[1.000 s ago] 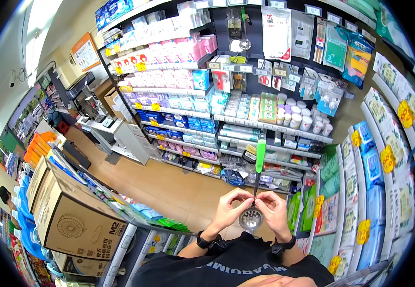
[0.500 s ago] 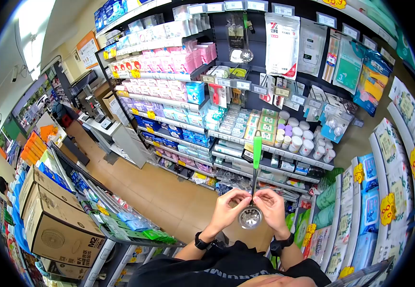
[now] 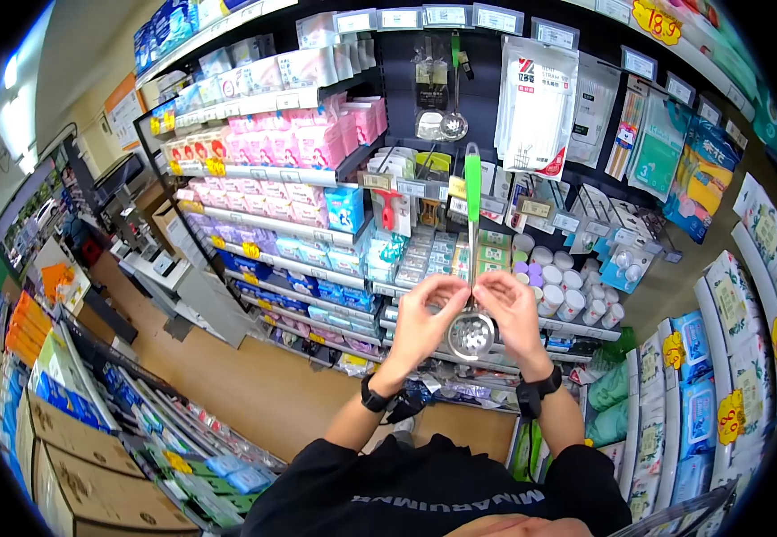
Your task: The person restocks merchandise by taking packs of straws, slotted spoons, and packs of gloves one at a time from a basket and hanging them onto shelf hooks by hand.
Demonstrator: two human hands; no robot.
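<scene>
A slotted ladle with a green handle is upright in front of the shelves, its round perforated bowl at the bottom. My left hand pinches the thin metal shaft from the left, just above the bowl. From the right, my right hand pinches the same shaft, the fingertips of both hands nearly touching. Behind the handle, a similar ladle with a green handle hangs on the dark back panel.
Shelves with pink packs stand ahead to the left. White-lidded jars sit ahead to the right. Blue wipe packs line the right shelf. Cardboard boxes are at the lower left, beside the tan aisle floor.
Both hands have risen with the ladle, which stands higher against the shelves. The view has shifted, and the hanging goods appear larger and closer.
</scene>
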